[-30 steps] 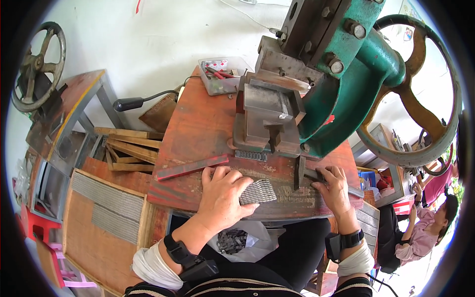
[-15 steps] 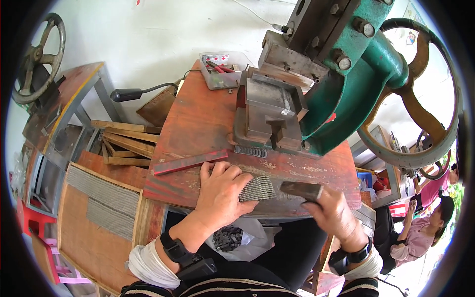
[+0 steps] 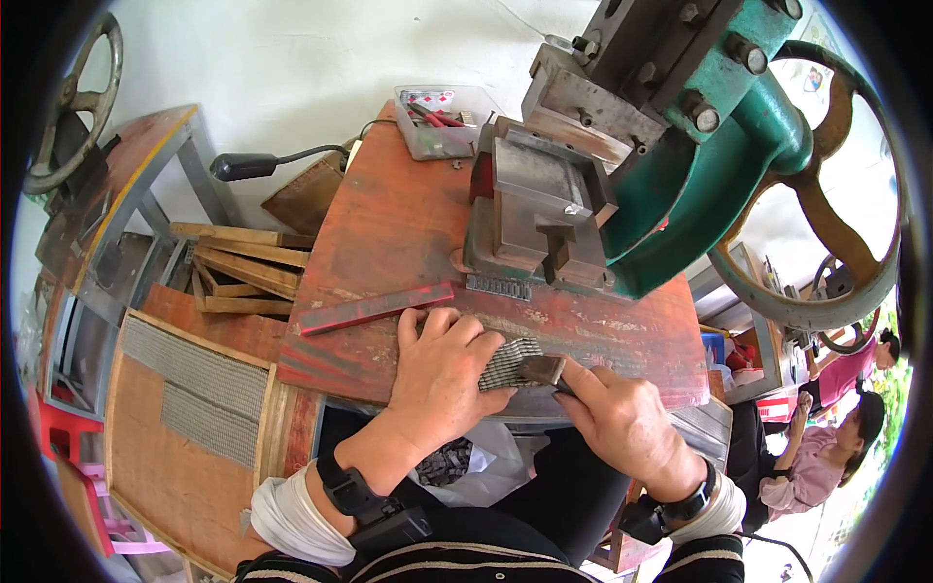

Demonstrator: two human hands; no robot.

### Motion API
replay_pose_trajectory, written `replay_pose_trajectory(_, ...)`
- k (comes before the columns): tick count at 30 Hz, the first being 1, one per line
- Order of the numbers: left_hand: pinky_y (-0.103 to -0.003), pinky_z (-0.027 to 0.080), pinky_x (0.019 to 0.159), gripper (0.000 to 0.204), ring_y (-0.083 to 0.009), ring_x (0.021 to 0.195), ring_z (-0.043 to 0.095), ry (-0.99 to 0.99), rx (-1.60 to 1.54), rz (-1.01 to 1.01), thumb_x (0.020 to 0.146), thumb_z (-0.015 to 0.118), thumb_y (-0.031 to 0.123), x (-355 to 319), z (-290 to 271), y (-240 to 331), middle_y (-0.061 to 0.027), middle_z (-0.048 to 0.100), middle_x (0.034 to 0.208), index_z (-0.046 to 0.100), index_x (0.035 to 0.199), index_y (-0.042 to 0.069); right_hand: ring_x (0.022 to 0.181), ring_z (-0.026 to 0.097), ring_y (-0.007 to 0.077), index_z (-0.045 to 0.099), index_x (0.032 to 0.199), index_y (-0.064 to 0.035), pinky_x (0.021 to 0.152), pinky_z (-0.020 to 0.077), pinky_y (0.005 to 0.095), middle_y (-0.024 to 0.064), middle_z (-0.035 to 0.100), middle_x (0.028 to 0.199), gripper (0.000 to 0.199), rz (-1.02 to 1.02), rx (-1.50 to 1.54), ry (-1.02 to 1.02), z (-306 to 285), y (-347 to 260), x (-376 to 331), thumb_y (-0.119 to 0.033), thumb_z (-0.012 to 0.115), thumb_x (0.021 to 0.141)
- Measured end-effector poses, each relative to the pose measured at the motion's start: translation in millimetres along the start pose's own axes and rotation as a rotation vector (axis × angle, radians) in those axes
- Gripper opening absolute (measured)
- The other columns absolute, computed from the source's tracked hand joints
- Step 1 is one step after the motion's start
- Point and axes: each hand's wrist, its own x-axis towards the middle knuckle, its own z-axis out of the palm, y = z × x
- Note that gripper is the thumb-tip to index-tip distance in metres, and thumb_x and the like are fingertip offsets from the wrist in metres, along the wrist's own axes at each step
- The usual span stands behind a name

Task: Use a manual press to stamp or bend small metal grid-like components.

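Note:
My left hand [image 3: 439, 369] is closed on a block of small grey metal pieces [image 3: 505, 360] in tight rows, at the table's near edge. In my right hand [image 3: 627, 423] is a short, flat, dark bar [image 3: 542, 369], whose exact kind I cannot make out. Its end meets or overlaps the right side of the metal block. Just beyond my left fingers lies a long dark bar with red edges [image 3: 376, 308]. A short row of metal pieces [image 3: 498, 286] rests at the foot of the press die [image 3: 544, 228].
The green hand press [image 3: 700, 209] with its large wheel [image 3: 826, 194] fills the table's right side. A clear plastic box [image 3: 442, 141] of tools stands at the back. Left are wooden strips [image 3: 248, 267] and a tray [image 3: 190, 447] with metal rows. Two people sit far right.
My right hand has moved left with the dark bar, bringing it from beside the metal block onto its right end. My left hand has shifted very slightly and keeps its hold.

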Motion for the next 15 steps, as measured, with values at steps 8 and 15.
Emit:
replay_pose_trajectory(8,-0.051,0.031,0.1,0.054,-0.0272,0.107,0.05,-0.021,-0.012,-0.013,0.058,0.087,0.03,1.3,2.2,0.0,-0.0037,0.06,0.102,0.068,0.104,0.01,0.059,0.065,0.033,0.061,0.122,-0.0073,0.052,0.0535,0.041,0.0127,0.063,0.072,0.042,0.025,0.044,0.025,0.7,0.5,-4.1,-0.013,0.073,0.083)
replay_pose_trajectory(15,-0.051,0.032,0.099,0.055,-0.0275,0.105,0.051,0.018,-0.022,0.006,0.057,0.088,0.028,1.6,0.9,-0.7,-0.0035,0.06,0.1,0.068,0.104,0.01,0.068,0.066,0.0375,0.061,0.118,-0.0057,0.06,0.0552,0.0426,0.0152,0.066,0.08,0.037,0.084,0.17,-0.049,-1.3,1.9,-2.5,-0.007,0.073,0.082)
